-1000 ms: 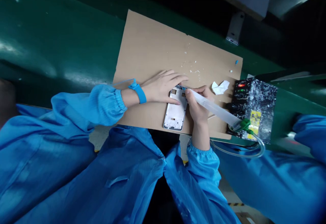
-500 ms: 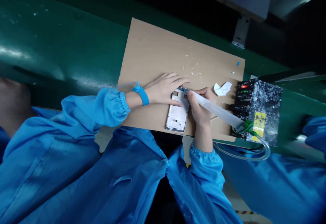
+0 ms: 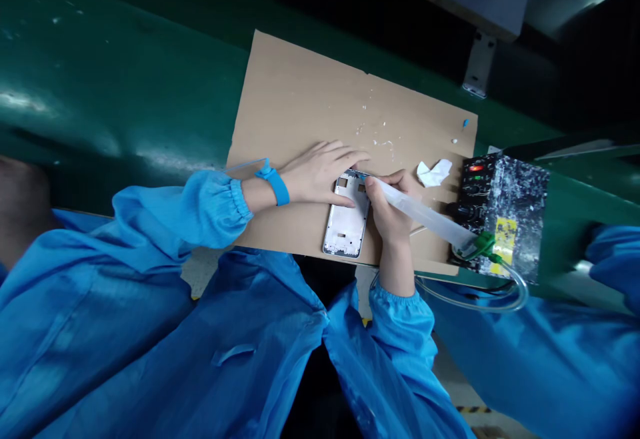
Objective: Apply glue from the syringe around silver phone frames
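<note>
A silver phone frame (image 3: 345, 226) lies flat on the cardboard sheet (image 3: 290, 86), its small cut-outs facing up. My left hand (image 3: 323, 172) steadies its upper end, with the thumb across the frame and the fingers along the top edge. A blue band circles my left wrist. In my right hand (image 3: 393, 212) is a translucent dispensing syringe (image 3: 425, 214), gripped near its blue tip and slanting down to the left. The tip is at the frame's upper right part; whether it touches cannot be made out. A green cap (image 3: 483, 244) joins the syringe's rear end to a clear hose (image 3: 523, 292).
To the right stands a black, white-smeared control box (image 3: 520, 206) with lit indicators. Crumpled white tissue (image 3: 434, 173) and a small blue tip (image 3: 465, 123) lie on the cardboard, along with white specks. Another person's blue sleeve (image 3: 615, 256) shows at far right.
The whole view has shifted slightly left. My hands, the syringe and the phone frame keep nearly the same positions relative to one another.
</note>
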`<state>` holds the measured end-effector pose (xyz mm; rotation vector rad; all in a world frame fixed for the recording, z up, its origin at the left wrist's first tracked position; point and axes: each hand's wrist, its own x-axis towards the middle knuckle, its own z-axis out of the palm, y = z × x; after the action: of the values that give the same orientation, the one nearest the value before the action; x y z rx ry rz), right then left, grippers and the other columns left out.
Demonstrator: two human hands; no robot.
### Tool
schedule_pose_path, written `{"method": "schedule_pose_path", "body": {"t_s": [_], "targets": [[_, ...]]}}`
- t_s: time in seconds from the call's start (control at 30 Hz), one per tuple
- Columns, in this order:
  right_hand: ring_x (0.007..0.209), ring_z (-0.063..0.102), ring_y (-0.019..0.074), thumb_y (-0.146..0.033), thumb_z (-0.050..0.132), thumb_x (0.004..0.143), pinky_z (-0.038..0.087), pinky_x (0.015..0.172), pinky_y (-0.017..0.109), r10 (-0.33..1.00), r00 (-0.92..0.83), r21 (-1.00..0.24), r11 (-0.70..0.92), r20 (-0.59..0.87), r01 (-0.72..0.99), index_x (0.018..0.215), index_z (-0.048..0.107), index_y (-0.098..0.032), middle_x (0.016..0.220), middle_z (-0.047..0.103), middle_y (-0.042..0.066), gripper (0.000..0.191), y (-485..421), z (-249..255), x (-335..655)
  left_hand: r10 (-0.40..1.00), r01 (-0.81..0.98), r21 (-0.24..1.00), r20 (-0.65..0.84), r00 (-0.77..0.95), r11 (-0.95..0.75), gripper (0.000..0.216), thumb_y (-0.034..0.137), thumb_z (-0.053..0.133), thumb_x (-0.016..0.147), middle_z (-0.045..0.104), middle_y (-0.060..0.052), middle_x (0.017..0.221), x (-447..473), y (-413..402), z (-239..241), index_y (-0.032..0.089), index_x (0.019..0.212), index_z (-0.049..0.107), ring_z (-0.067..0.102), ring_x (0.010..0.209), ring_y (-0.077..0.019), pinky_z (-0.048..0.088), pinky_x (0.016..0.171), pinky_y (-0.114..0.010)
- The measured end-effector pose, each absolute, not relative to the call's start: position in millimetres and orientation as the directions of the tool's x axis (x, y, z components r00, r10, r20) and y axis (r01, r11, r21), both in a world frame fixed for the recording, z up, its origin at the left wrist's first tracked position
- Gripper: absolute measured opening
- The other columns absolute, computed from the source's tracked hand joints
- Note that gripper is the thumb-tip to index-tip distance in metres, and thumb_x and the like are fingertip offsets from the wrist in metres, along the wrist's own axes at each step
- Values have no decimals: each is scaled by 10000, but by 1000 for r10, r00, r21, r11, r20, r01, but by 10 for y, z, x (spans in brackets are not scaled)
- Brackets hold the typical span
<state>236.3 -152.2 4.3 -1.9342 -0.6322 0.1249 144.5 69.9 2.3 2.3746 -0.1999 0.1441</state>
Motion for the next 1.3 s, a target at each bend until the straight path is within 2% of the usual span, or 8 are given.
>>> {"method": "schedule_pose_path", "body": {"t_s": [0.43, 0.77, 1.07, 1.3], "targets": [[676, 614, 166, -604, 867, 990, 473, 621, 319, 490, 845, -868, -302, 213, 394, 846, 611, -253, 782, 696, -10, 458, -1527, 55, 2365, -97, -165, 676, 138, 986, -718, 894, 561, 960, 908, 772, -159, 1467, 1443, 697, 53, 220, 1650, 596, 650, 1425, -391, 478, 1225, -512], [640, 602, 163, -498, 866, 957, 466, 586, 312, 489, 840, -861, -297, 234, 413, 808, 636, -252, 742, 700, -7, 369, -1508, 112, 2358, -104, -179, 685, 151, 983, -706, 855, 574, 916, 947, 765, -151, 1493, 1441, 698, 26, 222, 1651, 582, 640, 1445, -388, 475, 1231, -515], [648, 602, 152, -521, 870, 998, 443, 611, 311, 503, 830, -861, -285, 240, 422, 830, 616, -247, 758, 693, -19, 410, -1543, 54, 2383, -102, -174, 676, 146, 984, -716, 862, 584, 907, 960, 768, -144, 1495, 1441, 692, 19, 222, 1667, 570, 642, 1451, -381, 468, 1245, -503], [655, 596, 168, -533, 875, 979, 448, 606, 319, 499, 837, -861, -301, 223, 409, 819, 621, -254, 757, 688, -8, 410, -1548, 58, 2383, -102, -181, 675, 155, 983, -715, 848, 612, 867, 984, 764, -146, 1497, 1436, 695, 11, 237, 1682, 566, 641, 1444, -385, 473, 1237, -515]]}}
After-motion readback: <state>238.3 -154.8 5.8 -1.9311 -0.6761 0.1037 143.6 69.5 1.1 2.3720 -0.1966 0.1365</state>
